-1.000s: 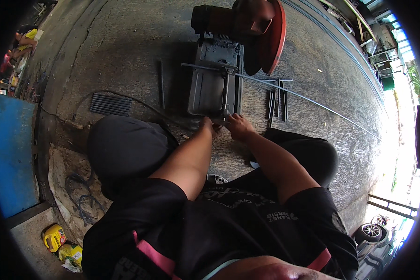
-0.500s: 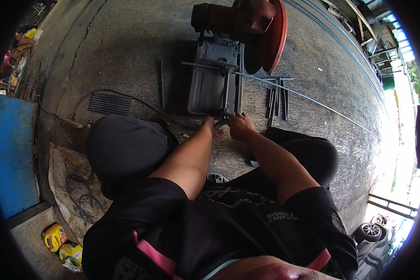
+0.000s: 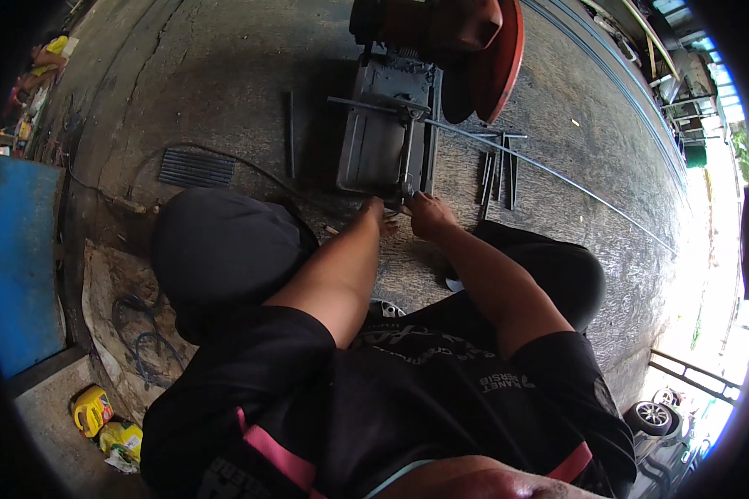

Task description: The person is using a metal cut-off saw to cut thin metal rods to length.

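In front of me stands a cut-off saw with a red guard and a dark metal base. A long thin metal rod lies across the base through its vise and stretches off to the right. My right hand is closed around the crank handle at the near end of the vise screw. My left hand is by the base's near edge, just left of the handle, its partly shadowed fingers apart and holding nothing I can see. The handle is mostly hidden by my right hand.
Short cut bars lie side by side at left, and one bar lies alone. More cut pieces lie right of the saw. A power cable crosses the floor. A blue panel stands far left; long rods lie far right.
The crank handle has turned: its bar, visible between my hands before, is now mostly covered by my right hand. The view has shifted slightly.
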Demonstrator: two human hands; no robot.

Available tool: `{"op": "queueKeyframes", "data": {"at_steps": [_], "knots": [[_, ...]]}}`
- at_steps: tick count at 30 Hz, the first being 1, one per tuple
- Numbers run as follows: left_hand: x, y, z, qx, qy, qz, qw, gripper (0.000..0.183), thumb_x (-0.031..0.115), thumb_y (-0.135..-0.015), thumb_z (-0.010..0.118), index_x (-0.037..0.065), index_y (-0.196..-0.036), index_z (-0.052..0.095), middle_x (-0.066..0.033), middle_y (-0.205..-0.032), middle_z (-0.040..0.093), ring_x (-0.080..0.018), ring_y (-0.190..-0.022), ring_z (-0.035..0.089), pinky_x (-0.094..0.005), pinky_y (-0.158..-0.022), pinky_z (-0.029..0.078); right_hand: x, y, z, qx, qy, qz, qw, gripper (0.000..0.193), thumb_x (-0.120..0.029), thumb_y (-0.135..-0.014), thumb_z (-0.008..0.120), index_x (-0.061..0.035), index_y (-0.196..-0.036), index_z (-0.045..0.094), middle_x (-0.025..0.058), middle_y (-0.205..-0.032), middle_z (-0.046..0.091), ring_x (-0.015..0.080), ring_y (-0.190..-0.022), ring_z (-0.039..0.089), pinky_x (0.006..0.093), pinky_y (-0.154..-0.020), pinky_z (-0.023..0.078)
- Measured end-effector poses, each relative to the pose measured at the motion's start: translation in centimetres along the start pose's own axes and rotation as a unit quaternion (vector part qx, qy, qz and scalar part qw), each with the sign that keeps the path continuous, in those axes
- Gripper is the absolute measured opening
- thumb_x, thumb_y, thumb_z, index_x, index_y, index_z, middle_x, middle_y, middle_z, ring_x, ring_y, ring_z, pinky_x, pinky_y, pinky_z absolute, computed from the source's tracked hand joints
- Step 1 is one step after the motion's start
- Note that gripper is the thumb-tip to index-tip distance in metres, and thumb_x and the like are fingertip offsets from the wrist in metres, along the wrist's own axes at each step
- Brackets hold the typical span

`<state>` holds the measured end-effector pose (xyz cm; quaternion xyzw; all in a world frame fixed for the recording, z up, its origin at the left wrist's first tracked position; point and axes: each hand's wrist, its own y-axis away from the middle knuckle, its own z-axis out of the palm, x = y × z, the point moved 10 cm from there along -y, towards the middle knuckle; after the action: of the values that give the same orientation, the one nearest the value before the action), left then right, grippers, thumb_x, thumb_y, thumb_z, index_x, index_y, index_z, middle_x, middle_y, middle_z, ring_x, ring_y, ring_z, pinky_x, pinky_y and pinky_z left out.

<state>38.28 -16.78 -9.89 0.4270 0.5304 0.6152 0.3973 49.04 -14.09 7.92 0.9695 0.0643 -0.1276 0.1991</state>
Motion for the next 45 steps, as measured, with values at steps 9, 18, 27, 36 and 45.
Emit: {"op": "queueKeyframes", "data": {"at_steps": [9,18,27,36,45], "knots": [[0.7,-1.6,2.3,-0.1,0.088,0.029,0.991,0.034,0.037,-0.091,0.045,0.01,-0.11,0.05,-0.0149,-0.097,0.059,-0.03,-0.086,0.061,-0.0488,-0.075,0.049,0.4,-0.6,2.7,-0.081,0.107,0.025,0.991,0.039,-0.008,-0.074,0.054,-0.0104,-0.113,0.055,0.013,-0.113,0.057,0.0284,-0.107,0.056,0.0403,-0.091,0.045],[2.2,-0.1,0.4,-0.009,0.043,0.085,0.995,0.029,0.031,-0.088,0.045,0.005,-0.093,0.056,-0.0139,-0.084,0.061,-0.0267,-0.063,0.062,-0.0378,-0.051,0.049,3.1,-0.5,4.4,-0.104,0.052,0.15,0.982,0.034,-0.013,-0.077,0.05,-0.0121,-0.109,0.061,0.0163,-0.106,0.062,0.0331,-0.101,0.06,0.0443,-0.085,0.048],[2.7,0.7,2.1,-0.126,-0.09,0.116,0.981,0.03,0.041,-0.082,0.056,0.013,-0.095,0.054,-0.0055,-0.082,0.056,-0.0223,-0.075,0.055,-0.0406,-0.062,0.045,8.3,-5.3,0.9,0.043,-0.127,0.205,0.97,0.035,-0.013,-0.083,0.045,-0.0152,-0.114,0.06,0.0176,-0.111,0.06,0.0363,-0.102,0.058,0.0443,-0.087,0.047],[1.8,3.7,3.4,-0.285,-0.184,0.089,0.937,0.046,0.047,-0.074,0.071,0.016,-0.105,0.058,-0.001,-0.095,0.057,-0.0189,-0.08,0.056,-0.0381,-0.067,0.046,8.6,-9.0,-0.6,0.088,-0.091,0.113,0.986,0.046,-0.005,-0.077,0.048,-0.0228,-0.118,0.059,0.0184,-0.109,0.054,0.0348,-0.103,0.055,0.042,-0.087,0.046],[1.8,1.4,2.5,-0.253,-0.226,0.015,0.941,0.032,0.038,-0.08,0.062,0.012,-0.098,0.061,-0.0035,-0.093,0.062,-0.0208,-0.081,0.061,-0.0417,-0.066,0.049,8.2,-8.9,0.1,0.038,-0.001,0.032,0.999,0.048,-0.002,-0.076,0.049,-0.023,-0.119,0.057,0.0154,-0.12,0.043,0.0357,-0.109,0.05,0.0428,-0.091,0.045]]}}
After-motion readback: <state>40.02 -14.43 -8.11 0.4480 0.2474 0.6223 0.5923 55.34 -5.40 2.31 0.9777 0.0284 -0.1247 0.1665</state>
